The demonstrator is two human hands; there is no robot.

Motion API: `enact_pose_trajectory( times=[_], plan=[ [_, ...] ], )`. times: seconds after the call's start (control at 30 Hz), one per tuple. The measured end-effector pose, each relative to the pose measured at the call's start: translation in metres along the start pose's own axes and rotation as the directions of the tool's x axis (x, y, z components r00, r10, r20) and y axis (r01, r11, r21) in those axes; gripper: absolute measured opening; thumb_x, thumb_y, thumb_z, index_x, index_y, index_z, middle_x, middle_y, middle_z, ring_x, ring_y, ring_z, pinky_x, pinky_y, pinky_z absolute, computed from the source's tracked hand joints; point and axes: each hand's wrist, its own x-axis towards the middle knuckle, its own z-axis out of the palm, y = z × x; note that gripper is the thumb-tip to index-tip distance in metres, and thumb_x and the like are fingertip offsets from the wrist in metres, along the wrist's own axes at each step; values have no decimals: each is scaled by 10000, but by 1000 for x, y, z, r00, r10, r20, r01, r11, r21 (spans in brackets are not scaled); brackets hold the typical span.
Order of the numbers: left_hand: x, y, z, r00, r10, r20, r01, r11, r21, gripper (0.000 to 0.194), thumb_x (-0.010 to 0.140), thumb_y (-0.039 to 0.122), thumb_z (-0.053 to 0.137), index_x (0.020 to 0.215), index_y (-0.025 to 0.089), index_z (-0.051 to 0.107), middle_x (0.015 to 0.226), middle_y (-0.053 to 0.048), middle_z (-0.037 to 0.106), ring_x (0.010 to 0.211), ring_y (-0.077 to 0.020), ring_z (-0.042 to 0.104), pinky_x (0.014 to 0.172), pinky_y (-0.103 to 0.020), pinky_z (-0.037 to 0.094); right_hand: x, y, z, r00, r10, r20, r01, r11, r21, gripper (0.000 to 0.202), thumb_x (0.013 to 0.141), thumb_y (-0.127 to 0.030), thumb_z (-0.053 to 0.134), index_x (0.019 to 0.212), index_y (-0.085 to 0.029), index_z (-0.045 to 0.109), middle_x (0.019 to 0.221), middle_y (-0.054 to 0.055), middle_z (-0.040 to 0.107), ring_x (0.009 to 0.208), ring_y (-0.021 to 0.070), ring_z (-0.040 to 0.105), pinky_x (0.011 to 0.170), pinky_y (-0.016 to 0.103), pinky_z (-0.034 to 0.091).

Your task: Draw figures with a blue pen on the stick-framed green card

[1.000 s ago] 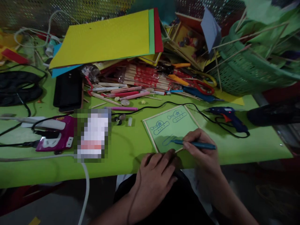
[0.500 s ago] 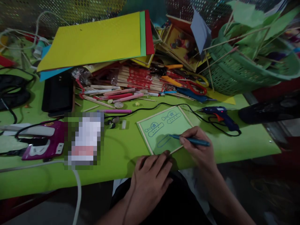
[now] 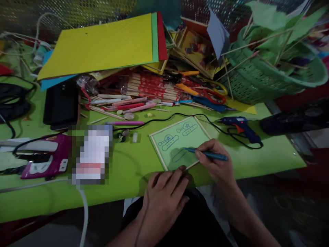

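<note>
My right hand (image 3: 214, 163) grips a blue pen (image 3: 207, 153), its tip touching a light green card (image 3: 180, 140) framed with thin wooden sticks. The card bears two finished blue tank drawings and a third outline under the pen tip. My left hand (image 3: 167, 193) lies flat, fingers together, at the card's near corner on the lime green table (image 3: 257, 157), holding nothing.
A blue glue gun (image 3: 240, 126) with a black cord lies right of the card. Behind are pens, sticks, scissors (image 3: 205, 91), coloured paper sheets (image 3: 102, 44) and a green basket (image 3: 267, 75). A black phone (image 3: 60, 103), a purple item (image 3: 48, 156) and cables sit left.
The view has drifted slightly, so everything sits a bit more to the left. My right hand has nudged the pen along the third outline; my left hand stays at the card's corner.
</note>
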Motion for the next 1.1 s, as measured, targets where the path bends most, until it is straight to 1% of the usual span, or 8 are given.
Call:
enact_pose_trajectory(
  times=[0.13, 0.27, 0.47, 0.67, 0.8, 0.93, 1.03, 1.1],
  plan=[
    [1, 0, 0, 1000, -7, -11, 7, 1000, -15, 381, 947, 389, 699, 1307, 276, 652, 1444, 70, 646, 1166, -163, 558, 986, -358, 363, 0, -1, 1, 1000, -13, -21, 12, 999, -37, 206, 851, -356, 762, 788, -237, 606, 640, -18, 595, 550, 145, 521, 506, 260, 426],
    [0, 0, 2, 1000, -7, -19, 6, 1000, -17, 384, 943, 395, 703, 1305, 277, 653, 1447, 76, 644, 1168, -167, 554, 996, -358, 359, -2, 4, 2, 999, -15, -42, 14, 1000, -6, 211, 874, -366, 742, 781, -238, 602, 648, -14, 582, 560, 150, 513, 516, 269, 413],
    [-1, -1, 3, 1000, -2, -28, 2, 1000, 14, 399, 927, 403, 718, 1305, 289, 662, 1433, 65, 654, 1143, -174, 566, 969, -366, 373, -7, 13, 0, 999, -4, -51, 4, 1000, 17, 178, 887, -295, 729, 800, -235, 586, 672, -21, 563, 573, 143, 483, 531, 272, 380],
    [0, 0, 1, 1000, -5, -17, 5, 1000, -7, 396, 951, 397, 689, 1328, 281, 648, 1442, 56, 647, 1160, -177, 558, 979, -368, 362, -9, 12, -1, 998, -2, -56, 3, 1000, 31, 165, 879, -268, 717, 795, -229, 580, 678, -22, 562, 585, 143, 495, 551, 271, 394],
    [-1, 1, 1, 1000, -16, -8, 15, 999, -32, 376, 977, 392, 658, 1335, 278, 639, 1465, 66, 632, 1169, -174, 555, 987, -370, 348, -9, 13, -1, 999, 8, -48, -5, 998, 56, 170, 869, -273, 722, 791, -226, 579, 640, -33, 545, 547, 134, 480, 514, 256, 374],
    [0, 1, 1, 1000, -19, 9, 20, 999, -36, 386, 983, 390, 652, 1354, 284, 627, 1483, 76, 617, 1172, -170, 555, 990, -371, 343, -9, 13, 0, 999, 28, -39, -23, 994, 106, 167, 862, -263, 721, 773, -224, 585, 629, -34, 546, 538, 133, 497, 506, 251, 383],
    [0, 0, 0, 1000, -17, 16, 18, 999, -41, 390, 988, 391, 643, 1362, 283, 625, 1493, 71, 609, 1184, -176, 550, 992, -374, 340, -9, 10, 0, 998, 55, -22, -52, 990, 128, 174, 865, -284, 730, 773, -223, 596, 631, -27, 551, 546, 137, 504, 501, 254, 374],
    [-1, 0, 1, 1000, -21, 15, 21, 999, -39, 382, 990, 390, 638, 1357, 283, 628, 1487, 71, 614, 1171, -179, 553, 991, -379, 340, -9, 8, -1, 997, 70, -35, -65, 989, 134, 186, 865, -310, 742, 776, -223, 604, 647, -18, 563, 558, 140, 503, 499, 257, 364]
  ],
)
